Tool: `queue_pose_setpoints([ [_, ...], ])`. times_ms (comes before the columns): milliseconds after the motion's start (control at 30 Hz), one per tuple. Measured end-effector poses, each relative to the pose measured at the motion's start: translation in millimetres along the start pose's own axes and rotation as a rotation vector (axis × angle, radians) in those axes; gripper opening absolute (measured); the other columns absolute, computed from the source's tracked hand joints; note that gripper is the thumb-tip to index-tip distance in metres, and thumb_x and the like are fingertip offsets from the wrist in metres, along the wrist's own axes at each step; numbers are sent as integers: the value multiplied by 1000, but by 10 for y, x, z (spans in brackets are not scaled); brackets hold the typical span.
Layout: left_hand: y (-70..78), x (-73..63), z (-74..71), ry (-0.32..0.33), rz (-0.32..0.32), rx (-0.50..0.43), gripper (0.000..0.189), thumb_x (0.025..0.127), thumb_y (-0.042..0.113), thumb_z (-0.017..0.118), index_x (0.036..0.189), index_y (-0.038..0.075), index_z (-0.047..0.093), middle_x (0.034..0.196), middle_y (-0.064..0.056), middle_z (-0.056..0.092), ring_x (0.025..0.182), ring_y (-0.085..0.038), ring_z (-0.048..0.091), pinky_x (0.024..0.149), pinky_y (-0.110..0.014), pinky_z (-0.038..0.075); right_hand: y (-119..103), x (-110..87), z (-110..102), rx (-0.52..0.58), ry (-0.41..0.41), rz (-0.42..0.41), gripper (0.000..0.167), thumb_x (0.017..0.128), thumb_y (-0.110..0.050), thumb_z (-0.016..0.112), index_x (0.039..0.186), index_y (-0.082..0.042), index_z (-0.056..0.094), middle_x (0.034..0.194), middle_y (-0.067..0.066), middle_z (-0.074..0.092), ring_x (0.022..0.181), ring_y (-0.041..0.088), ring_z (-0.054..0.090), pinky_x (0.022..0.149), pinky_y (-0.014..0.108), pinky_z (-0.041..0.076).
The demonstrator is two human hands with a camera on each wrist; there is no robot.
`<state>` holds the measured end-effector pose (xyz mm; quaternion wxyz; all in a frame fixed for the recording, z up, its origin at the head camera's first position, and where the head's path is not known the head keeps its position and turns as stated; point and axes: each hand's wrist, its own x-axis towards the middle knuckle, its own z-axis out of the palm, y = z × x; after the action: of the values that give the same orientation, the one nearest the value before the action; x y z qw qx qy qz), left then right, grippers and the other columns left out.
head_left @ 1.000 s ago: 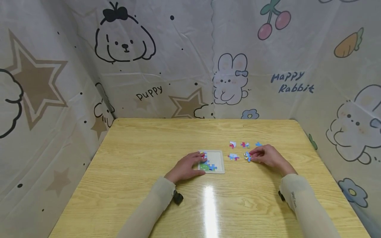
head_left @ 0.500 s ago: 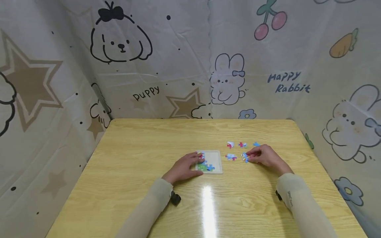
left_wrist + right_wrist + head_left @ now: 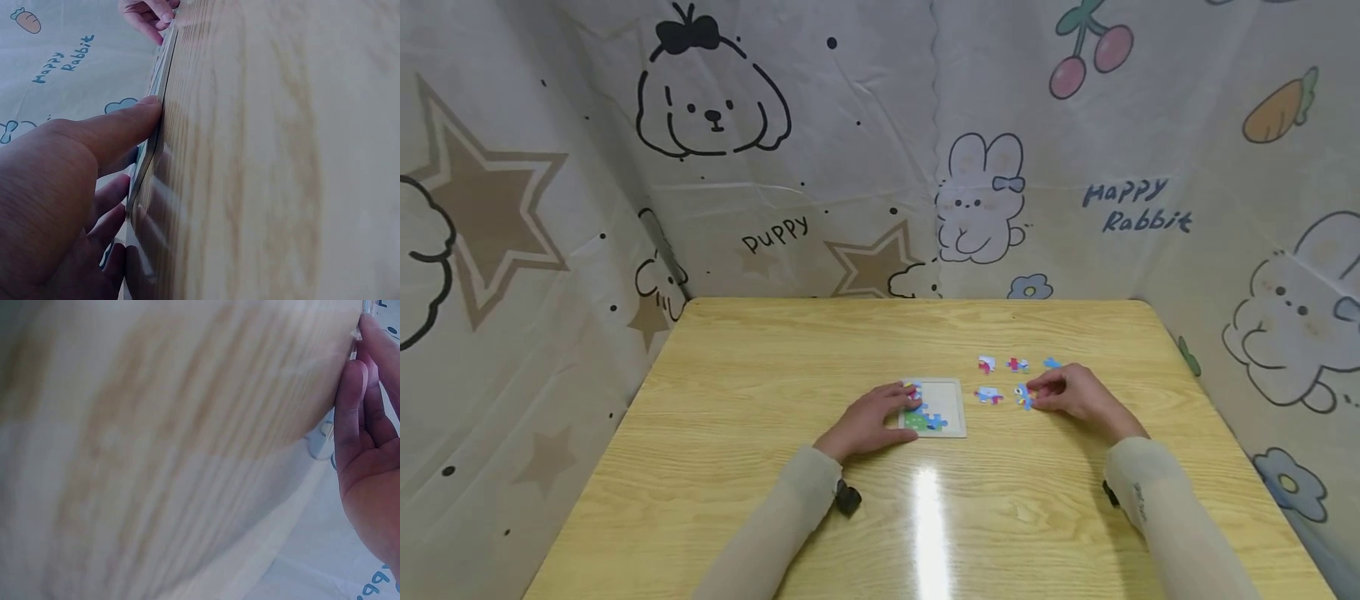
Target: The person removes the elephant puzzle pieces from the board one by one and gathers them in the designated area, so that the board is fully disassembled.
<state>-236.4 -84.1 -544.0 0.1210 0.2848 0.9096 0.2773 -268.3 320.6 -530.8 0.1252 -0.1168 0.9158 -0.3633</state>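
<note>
A shallow square puzzle tray (image 3: 952, 404) with a pale rim is seen lying flat on a wood-grained table (image 3: 775, 358), slightly right of the table's middle. Within it, a green section (image 3: 915, 421) is placed at the near left corner, and a blue section (image 3: 936, 422) is set just beside it on the right. Further coloured pieces along the tray's left side are partly covered by fingers.

The tray's left side is spanned by the left hand (image 3: 868, 419), whose thumb and fingers are spread apart; in the left wrist view the thumb tip is laid against the tray's edge. A small blue piece (image 3: 1022, 396) with a yellow mark is pinched at its right side between the thumb and forefinger of the right hand (image 3: 1078, 396), to the right of the tray and well apart from it. Whether this piece is raised from the table cannot be told.

Four other pieces are laid out nearby: a white-and-pink one (image 3: 988, 396) between the tray and the pinched piece, and, in a farther row, a red-and-white one (image 3: 987, 364), a red-and-blue one (image 3: 1017, 365) and a plain blue one (image 3: 1052, 363), the last near the right knuckles. Both forearms are covered by beige sleeves (image 3: 778, 512). The table is backed by a pale curtain (image 3: 865, 167) printed with animals, stars and lettering.
</note>
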Motion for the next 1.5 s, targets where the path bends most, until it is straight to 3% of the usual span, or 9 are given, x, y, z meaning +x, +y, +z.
queue_pose_setpoints([
  [333, 4, 10, 17, -2, -10, 6, 60, 96, 46, 72, 150, 24, 58, 165, 4, 41, 157, -24, 31, 125, -54, 29, -53, -31, 3, -14, 19, -3, 43, 92, -14, 79, 131, 2, 69, 96, 8, 70, 80, 15, 57, 63, 22, 51],
  [667, -29, 20, 30, -1, -16, 12, 60, 96, 46, 71, 150, 24, 57, 165, 4, 40, 157, -24, 31, 125, -53, 29, -427, 32, 255, 80, 16, -48, 42, 97, -14, 74, 134, 3, 66, 95, 11, 71, 72, 22, 67, 61, 31, 60],
  [900, -19, 15, 21, -1, -9, 8, 59, 97, 46, 71, 150, 24, 57, 165, 4, 40, 157, -24, 30, 126, -53, 29, -685, 83, 534, 92, -74, -73, 31, 95, -14, 76, 122, 1, 72, 90, 6, 69, 69, 19, 64, 58, 28, 55],
  [1167, -48, 10, 35, -14, -30, 22, 60, 97, 48, 70, 151, 27, 55, 166, 5, 39, 158, -23, 28, 127, -52, 27, -929, 106, 828, 62, -99, -107, 22, 92, -15, 79, 112, -5, 76, 89, 1, 69, 77, 14, 57, 68, 25, 49],
  [1500, -15, 31, 28, -3, -4, 9, 60, 97, 47, 70, 151, 25, 56, 166, 2, 40, 157, -25, 30, 126, -53, 28, -1098, 144, 942, 11, -113, -107, 20, 89, -12, 82, 107, -6, 76, 89, 0, 69, 80, 12, 59, 73, 27, 50],
])
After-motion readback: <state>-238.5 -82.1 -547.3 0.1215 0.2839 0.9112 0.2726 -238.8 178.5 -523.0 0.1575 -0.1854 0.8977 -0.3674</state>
